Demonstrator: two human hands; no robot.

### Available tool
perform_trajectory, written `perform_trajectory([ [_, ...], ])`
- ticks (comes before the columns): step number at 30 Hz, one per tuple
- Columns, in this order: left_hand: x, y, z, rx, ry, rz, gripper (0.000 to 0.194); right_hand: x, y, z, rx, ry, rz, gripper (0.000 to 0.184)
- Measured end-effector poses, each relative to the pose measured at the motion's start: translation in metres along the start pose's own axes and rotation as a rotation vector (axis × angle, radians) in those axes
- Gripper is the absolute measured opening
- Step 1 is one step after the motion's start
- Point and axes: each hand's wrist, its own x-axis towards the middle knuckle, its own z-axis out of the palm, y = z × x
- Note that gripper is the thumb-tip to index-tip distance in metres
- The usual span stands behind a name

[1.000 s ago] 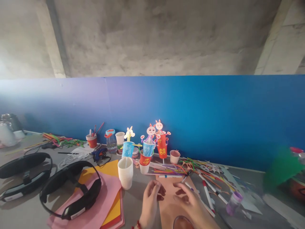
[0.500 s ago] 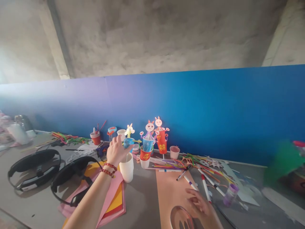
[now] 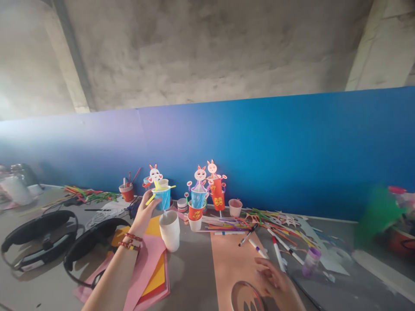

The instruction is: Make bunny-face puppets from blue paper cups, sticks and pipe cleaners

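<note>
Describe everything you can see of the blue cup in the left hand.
The blue cup looks like paper, streakily coloured, with a pale rim. It is roughly upright, mouth up. A white rabbit-like face with red-marked ears rises above it, and yellow strips stick out sideways. Below, a thin pale stick reaches into the white cups. The left hand grips its left side.

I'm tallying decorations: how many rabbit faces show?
3: a rabbit face above the blue cup in the left hand, another above the other blue cup, a third above the rear red cups. More may be hidden.
</note>
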Motion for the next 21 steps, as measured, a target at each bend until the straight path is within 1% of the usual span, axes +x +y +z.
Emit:
perform_trajectory([
  [3,-0.002,-0.005,-0.005,-0.118,-0.057,-0.073,0.043,0.0,0.003,-0.002,-0.015,0.002,0.026,0.052],
  [8,-0.005,-0.012,-0.002,-0.213,-0.112,-0.177,0.038,0.0,0.003,-0.002,-0.009,0.003,0.04,0.051],
  [14,-0.003,-0.016,-0.006,-0.26,-0.116,-0.23,0.046,0.001,0.002,-0.002,-0.037,0.052,0.044,0.053],
  [21,-0.008,-0.028,-0.011,-0.253,-0.111,-0.224,0.055,0.003,0.007,-0.002,0.052,-0.008,0.09,0.054],
])
